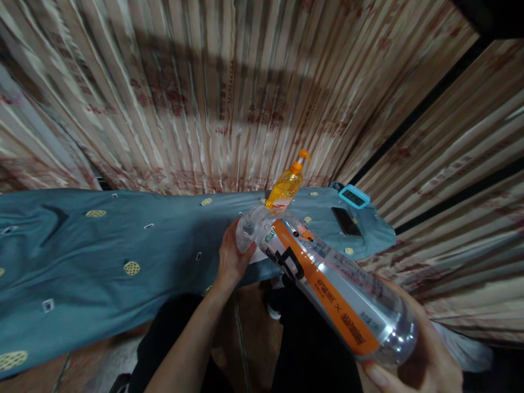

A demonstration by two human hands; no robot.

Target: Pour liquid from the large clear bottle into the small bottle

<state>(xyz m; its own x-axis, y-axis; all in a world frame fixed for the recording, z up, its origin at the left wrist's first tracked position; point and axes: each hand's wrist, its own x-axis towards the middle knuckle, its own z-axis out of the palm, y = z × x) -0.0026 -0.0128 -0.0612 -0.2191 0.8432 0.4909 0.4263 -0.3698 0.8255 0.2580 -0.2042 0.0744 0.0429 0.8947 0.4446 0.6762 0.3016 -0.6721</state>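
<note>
- The right hand point(421, 360) holds the fat bottom end of a big clear water bottle point(327, 278). Its fingers point(379, 376) are wrapped around the base.
- The bottle lies tipped on its side, with an orange and grey label running along it.
- The left hand point(231, 256) is closed around the bottle's top end, far from the right hand's fingers.
- Just past the left hand's fingers stands an orange pump bottle point(286, 185).
- It stands on a table covered by a blue cloth point(123, 245) with little gold dots.
- Farther right of the pump bottle lie a black phone point(346, 221) and a small blue timer point(354, 196).
- A striped curtain point(229, 93) hangs behind the table.
</note>
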